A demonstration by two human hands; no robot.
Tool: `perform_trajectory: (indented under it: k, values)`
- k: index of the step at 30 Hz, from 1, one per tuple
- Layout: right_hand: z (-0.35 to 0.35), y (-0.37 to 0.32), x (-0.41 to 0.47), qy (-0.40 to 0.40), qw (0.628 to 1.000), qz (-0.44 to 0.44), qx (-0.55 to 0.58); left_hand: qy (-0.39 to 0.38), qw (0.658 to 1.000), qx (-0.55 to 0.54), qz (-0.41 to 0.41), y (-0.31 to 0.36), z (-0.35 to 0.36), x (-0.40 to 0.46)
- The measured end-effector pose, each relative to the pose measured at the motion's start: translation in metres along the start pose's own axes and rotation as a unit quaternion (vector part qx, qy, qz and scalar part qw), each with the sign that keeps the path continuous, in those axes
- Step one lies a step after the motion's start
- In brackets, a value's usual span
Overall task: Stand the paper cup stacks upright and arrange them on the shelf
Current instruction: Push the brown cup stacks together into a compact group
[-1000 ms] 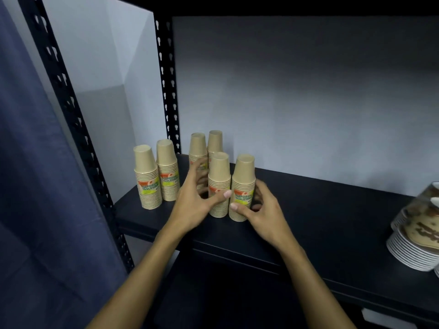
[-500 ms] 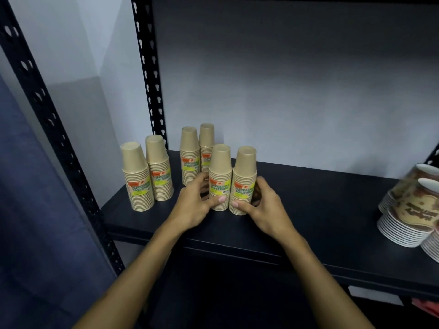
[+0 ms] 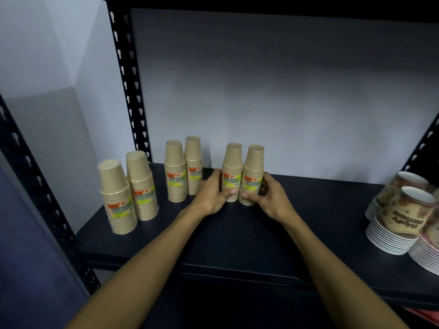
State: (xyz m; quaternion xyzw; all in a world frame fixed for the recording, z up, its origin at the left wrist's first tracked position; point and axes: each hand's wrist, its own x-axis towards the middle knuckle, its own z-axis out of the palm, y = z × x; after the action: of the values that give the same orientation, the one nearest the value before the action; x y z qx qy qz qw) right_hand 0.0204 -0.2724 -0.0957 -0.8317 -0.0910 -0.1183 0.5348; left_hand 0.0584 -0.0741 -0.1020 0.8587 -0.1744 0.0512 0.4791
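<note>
Where the frame cuts off at right, patterned cups (image 3: pixel 401 217) show only partly, their lettering unreadable. Left hand (image 3: pixel 211 194) and right hand (image 3: pixel 272 198) flank the right-hand pair of stacks (image 3: pixel 242 174) upright on the shelf (image 3: pixel 237 233), fingers (image 3: pixel 247 195) curled onto its base, far fingertips hidden. Kraft-brown inverted cups, wrapped, orange-yellow labels; two more pairs (image 3: pixel 128 193) stand leftward.

The single head camera looks forward and slightly down, close to the dark shelf (image 3: pixel 332 210).
</note>
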Motion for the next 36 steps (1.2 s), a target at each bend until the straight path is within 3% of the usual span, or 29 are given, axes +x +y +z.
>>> perform_trajectory:
  k: [16, 36]
  values:
    - [-0.005, 0.035, 0.060, 0.049, 0.999, 0.017, 0.014, 0.048, 0.995, -0.082, -0.019, -0.012, 0.032, 0.064]
    - [-0.001, 0.040, 0.068, 0.079, 0.996, 0.027, -0.030, 0.074, 0.991, -0.107, -0.031, -0.007, 0.031, 0.062]
